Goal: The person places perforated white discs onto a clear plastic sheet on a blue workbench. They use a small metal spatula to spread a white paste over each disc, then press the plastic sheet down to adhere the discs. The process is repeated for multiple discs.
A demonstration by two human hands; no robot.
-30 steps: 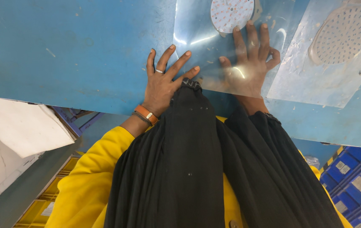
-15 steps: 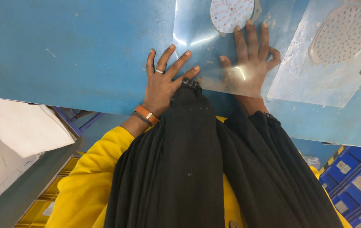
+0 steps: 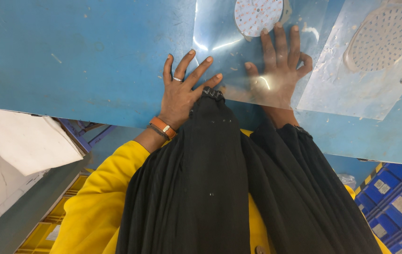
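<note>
Left hand (image 3: 181,91) flat, fingers spread on blue worktop (image 3: 69,56), right hand (image 3: 281,66) flat under clear plastic sheet (image 3: 220,37), fingertips at round white LED disc (image 3: 257,14), neither grasping

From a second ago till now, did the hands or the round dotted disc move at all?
Nothing visibly changed. The left hand lies flat on the blue table, the right hand presses the clear plastic sheet, and the round dotted disc sits by its fingertips as before.

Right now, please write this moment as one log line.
left hand: flat on table | right hand: under clear sheet | disc: at fingertips
</note>
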